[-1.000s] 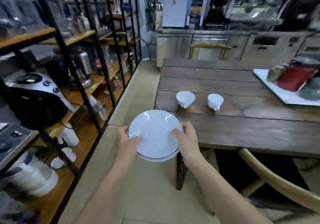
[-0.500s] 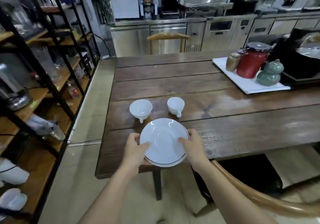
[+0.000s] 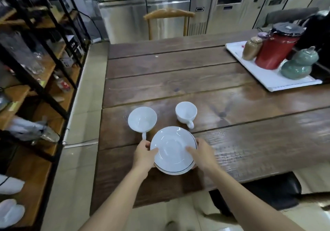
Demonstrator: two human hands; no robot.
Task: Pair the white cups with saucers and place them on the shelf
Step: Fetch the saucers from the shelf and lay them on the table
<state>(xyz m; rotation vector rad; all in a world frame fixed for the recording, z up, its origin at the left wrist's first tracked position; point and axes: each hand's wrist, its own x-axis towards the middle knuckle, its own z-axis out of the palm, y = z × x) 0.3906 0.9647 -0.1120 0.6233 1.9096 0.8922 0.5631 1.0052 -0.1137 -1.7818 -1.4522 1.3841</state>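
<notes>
White saucers [image 3: 173,150], seemingly two stacked, are gripped by left hand [image 3: 143,156] and right hand [image 3: 202,156], thumbs on top.

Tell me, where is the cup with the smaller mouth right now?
In the head view the smaller cup stands on the wooden table, right of the wider cup and just beyond the saucers held in both hands.

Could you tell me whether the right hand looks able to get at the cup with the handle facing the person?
Probably not yet: the right hand is gripping the stacked saucers, though the path to the cup looks unobstructed.
</notes>
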